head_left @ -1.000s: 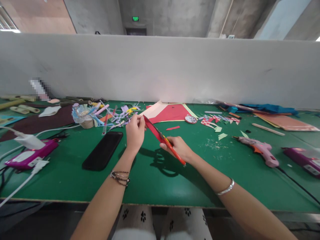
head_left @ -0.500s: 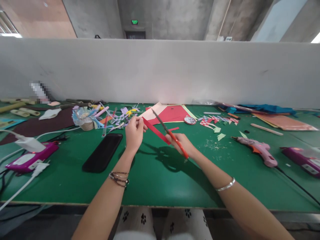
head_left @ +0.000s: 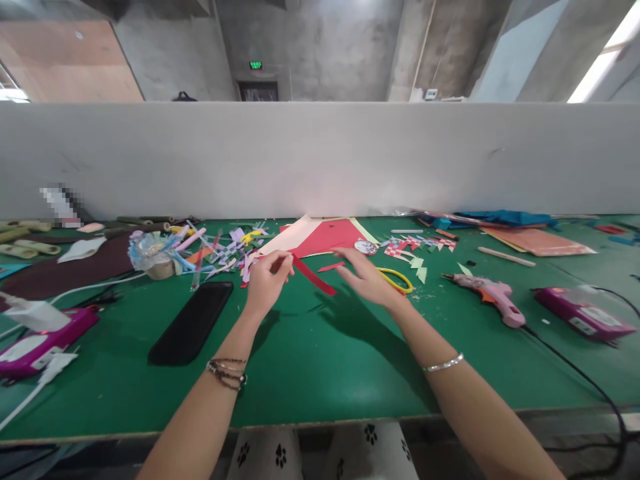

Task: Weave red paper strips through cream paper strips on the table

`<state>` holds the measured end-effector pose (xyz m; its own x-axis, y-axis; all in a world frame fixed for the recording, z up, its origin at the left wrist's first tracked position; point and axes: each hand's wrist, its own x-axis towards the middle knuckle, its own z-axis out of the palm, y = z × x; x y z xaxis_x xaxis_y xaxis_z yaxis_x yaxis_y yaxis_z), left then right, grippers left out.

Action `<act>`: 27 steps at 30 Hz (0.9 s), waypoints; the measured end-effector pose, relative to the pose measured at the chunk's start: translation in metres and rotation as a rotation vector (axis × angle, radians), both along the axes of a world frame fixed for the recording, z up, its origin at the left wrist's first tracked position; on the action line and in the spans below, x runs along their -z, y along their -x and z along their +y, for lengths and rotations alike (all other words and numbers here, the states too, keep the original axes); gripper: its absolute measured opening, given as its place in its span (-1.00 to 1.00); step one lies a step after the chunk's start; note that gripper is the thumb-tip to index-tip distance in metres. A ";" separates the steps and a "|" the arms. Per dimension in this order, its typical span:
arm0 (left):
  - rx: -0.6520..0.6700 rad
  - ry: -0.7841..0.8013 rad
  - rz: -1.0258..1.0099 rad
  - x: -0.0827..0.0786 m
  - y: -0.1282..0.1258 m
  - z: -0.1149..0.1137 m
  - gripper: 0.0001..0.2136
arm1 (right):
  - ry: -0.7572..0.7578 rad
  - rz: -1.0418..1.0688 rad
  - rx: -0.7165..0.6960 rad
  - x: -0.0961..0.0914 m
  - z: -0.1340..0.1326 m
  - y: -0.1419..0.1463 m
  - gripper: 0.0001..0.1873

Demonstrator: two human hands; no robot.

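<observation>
- The left hand is raised a little above the green table, thumb and forefinger pinched on the upper end of a red paper strip.
- The strip slants down to the right from that pinch; its lower end lies near the table between the two hands.
- The right hand hovers palm down just right of the strip, fingers spread and loose, grasping nothing.
- A yellow loop lies on the table just beside the right hand, partly hidden by it.
- Behind the hands lies a red sheet, with a small red scrap in front of it and a round tin at its right corner.
- A heap of coloured paper strips lies behind the left hand.
- A black phone lies left of the left forearm.
- A pink glue gun rests well to the right, its cord trailing toward the table edge.
</observation>
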<state>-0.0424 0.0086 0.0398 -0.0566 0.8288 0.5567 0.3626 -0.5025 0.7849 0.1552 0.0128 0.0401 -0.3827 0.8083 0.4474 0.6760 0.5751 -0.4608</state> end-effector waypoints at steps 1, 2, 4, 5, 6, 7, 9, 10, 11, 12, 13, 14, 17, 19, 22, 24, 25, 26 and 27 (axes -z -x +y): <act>0.021 0.012 -0.004 0.000 -0.001 -0.001 -0.87 | 0.051 0.096 -0.121 -0.001 -0.005 0.011 -0.60; 0.044 0.023 -0.008 0.000 -0.003 -0.001 -0.87 | 0.099 0.150 -0.216 -0.001 -0.009 0.021 -0.59; 0.078 0.041 -0.023 -0.002 -0.005 -0.003 -0.88 | 0.215 0.181 -0.289 0.000 -0.015 0.034 -0.70; 0.083 0.049 -0.034 -0.003 -0.005 -0.004 -0.88 | 0.292 0.191 -0.299 0.001 -0.017 0.037 -0.72; 0.079 0.057 -0.048 -0.004 -0.005 -0.004 -0.88 | 0.364 0.206 -0.297 0.002 -0.017 0.037 -0.71; 0.064 0.065 -0.067 -0.005 -0.004 -0.004 -0.89 | 0.427 0.228 -0.295 0.004 -0.017 0.036 -0.70; 0.011 0.072 -0.113 -0.005 0.001 -0.003 -0.88 | 0.508 0.281 -0.298 0.006 -0.013 0.029 -0.72; -0.026 0.069 -0.138 -0.004 0.004 -0.001 -0.88 | 0.530 0.304 -0.301 0.007 -0.011 0.025 -0.73; -0.064 0.067 -0.160 -0.003 0.008 0.000 -0.87 | 0.545 0.321 -0.307 0.007 -0.008 0.021 -0.74; -0.103 0.067 -0.174 -0.002 0.012 0.002 -0.86 | 0.556 0.334 -0.309 0.007 -0.006 0.017 -0.73; -0.146 0.068 -0.173 0.000 0.016 0.003 -0.85 | 0.559 0.341 -0.303 0.006 -0.004 0.015 -0.73; -0.201 0.060 -0.151 0.002 0.019 0.004 -0.85 | 0.553 0.335 -0.287 0.005 -0.003 0.013 -0.74; -0.423 -0.091 0.051 0.003 0.021 0.002 -0.80 | 0.488 0.241 -0.234 0.002 -0.004 0.012 -0.84; -0.450 -0.242 0.281 0.001 0.014 -0.004 -0.71 | 0.435 0.166 -0.250 0.000 -0.007 0.014 -0.88; -0.088 -0.241 0.649 -0.003 -0.004 -0.017 -0.72 | 0.413 0.157 -0.323 -0.002 -0.012 0.017 -0.84; 0.123 -0.084 0.777 -0.004 -0.016 -0.025 -0.72 | 0.419 0.191 -0.331 -0.002 -0.014 0.018 -0.83; 0.189 0.008 0.780 -0.003 -0.022 -0.029 -0.68 | 0.419 0.208 -0.323 -0.002 -0.014 0.017 -0.82; 0.226 0.098 0.750 -0.003 -0.026 -0.032 -0.66 | 0.420 0.223 -0.313 -0.002 -0.014 0.016 -0.82; 0.240 0.173 0.698 -0.002 -0.028 -0.034 -0.65 | 0.422 0.239 -0.306 -0.003 -0.013 0.015 -0.80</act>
<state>-0.0143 -0.0255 0.0418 0.4541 0.8527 0.2583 0.7003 -0.5208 0.4881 0.1400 -0.0002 0.0426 -0.5553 0.8038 0.2132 0.3562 0.4616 -0.8124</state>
